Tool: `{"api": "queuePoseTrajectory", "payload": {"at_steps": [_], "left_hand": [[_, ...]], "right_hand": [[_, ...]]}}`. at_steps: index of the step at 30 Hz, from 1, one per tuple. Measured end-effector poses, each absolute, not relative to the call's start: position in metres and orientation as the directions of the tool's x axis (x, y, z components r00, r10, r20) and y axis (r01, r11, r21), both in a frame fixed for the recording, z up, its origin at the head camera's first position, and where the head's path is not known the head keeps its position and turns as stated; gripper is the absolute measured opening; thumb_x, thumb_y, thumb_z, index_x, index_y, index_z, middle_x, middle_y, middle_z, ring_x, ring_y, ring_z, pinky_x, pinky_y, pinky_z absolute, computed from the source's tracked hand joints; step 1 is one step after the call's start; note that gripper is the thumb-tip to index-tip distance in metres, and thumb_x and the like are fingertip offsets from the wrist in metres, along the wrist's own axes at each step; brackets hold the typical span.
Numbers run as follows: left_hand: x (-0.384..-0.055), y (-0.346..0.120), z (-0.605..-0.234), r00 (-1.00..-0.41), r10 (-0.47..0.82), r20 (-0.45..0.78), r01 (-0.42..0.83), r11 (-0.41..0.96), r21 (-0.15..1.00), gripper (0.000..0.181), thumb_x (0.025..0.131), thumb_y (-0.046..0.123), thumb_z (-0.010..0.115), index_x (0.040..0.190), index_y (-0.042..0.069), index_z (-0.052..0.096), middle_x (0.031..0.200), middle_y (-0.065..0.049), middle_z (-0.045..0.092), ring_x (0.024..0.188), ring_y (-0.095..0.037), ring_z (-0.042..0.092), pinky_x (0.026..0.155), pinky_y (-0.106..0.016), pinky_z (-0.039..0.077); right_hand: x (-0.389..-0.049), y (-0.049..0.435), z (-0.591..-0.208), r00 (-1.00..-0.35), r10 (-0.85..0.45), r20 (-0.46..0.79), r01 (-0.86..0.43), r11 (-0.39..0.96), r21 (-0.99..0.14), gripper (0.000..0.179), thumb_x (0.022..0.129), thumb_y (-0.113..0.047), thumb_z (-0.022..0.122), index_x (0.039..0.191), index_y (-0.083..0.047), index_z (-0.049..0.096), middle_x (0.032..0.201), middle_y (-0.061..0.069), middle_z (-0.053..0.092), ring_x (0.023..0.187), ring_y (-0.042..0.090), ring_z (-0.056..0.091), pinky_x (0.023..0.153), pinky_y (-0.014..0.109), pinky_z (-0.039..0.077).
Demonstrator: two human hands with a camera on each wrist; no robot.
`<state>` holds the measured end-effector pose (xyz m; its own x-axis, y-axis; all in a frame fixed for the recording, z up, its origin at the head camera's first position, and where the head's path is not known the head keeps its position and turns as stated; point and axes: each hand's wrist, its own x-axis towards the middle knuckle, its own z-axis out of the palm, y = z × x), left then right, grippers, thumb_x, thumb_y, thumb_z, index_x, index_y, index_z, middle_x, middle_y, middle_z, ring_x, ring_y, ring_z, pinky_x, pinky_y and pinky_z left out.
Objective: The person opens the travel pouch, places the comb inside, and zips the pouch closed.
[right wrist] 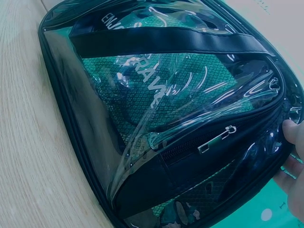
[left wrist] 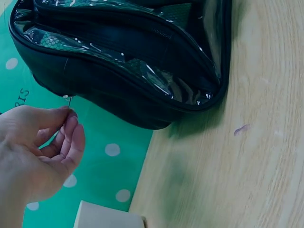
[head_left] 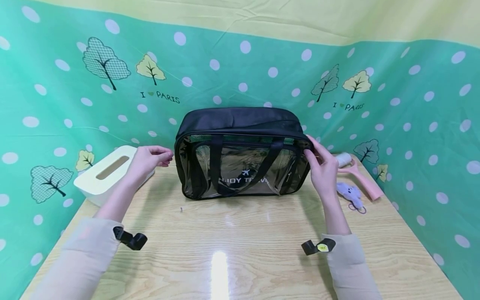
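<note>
A black travel bag [head_left: 240, 121] with a clear front panel, white lettering and black strap handles [head_left: 215, 162] stands upright on the table. At its left side, my left hand [head_left: 151, 160] pinches a small metal zipper pull [left wrist: 69, 100] between thumb and forefinger, the other fingers curled. My right hand [head_left: 322, 164] grips the bag's upper right edge, thumb on the front and fingers behind. Another zipper pull [right wrist: 217, 139] hangs on the front pocket in the right wrist view.
To the left is a white tissue box [head_left: 112, 168] with a slot. Right of the bag lie a pink handled tool [head_left: 365, 181], a pale roll [head_left: 343, 159] and a purple plush keychain [head_left: 350, 192]. A polka-dot cloth [head_left: 240, 62] hangs behind the wooden table [head_left: 262, 241].
</note>
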<state>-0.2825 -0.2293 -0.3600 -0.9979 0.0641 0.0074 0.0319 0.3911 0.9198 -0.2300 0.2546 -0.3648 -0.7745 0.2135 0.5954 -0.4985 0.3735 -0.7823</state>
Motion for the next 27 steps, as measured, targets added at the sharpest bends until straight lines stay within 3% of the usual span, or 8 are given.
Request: {"api": "queuePoseTrajectory", "payload": {"at_steps": [16, 27], "left_hand": [[-0.2786, -0.2253, -0.3663, -1.0, 0.025, -0.006, 0.002, 0.297, 0.955, 0.031, 0.101, 0.013, 0.064, 0.121, -0.011, 0.064, 0.074, 0.018, 0.07, 0.067, 0.003, 0.068, 0.071, -0.016, 0.059], [-0.2739, -0.2273, -0.3701, -0.997, 0.065, 0.047, 0.066, 0.321, 0.945, 0.039, 0.104, 0.014, 0.061, 0.129, -0.016, 0.059, 0.078, 0.018, 0.069, 0.072, 0.004, 0.068, 0.073, -0.017, 0.059]], "right_hand": [[-0.2292, 0.2518, -0.36, -0.775, 0.208, 0.597, -0.497, 0.382, -0.779, 0.038, 0.102, -0.012, 0.063, 0.137, -0.028, 0.067, 0.136, 0.01, 0.069, 0.099, 0.002, 0.066, 0.082, 0.01, 0.052], [-0.2281, 0.2523, -0.3648, -0.779, 0.216, 0.589, -0.488, 0.381, -0.785, 0.038, 0.104, -0.014, 0.061, 0.14, -0.025, 0.066, 0.137, 0.011, 0.069, 0.102, 0.0, 0.066, 0.083, 0.01, 0.053]]}}
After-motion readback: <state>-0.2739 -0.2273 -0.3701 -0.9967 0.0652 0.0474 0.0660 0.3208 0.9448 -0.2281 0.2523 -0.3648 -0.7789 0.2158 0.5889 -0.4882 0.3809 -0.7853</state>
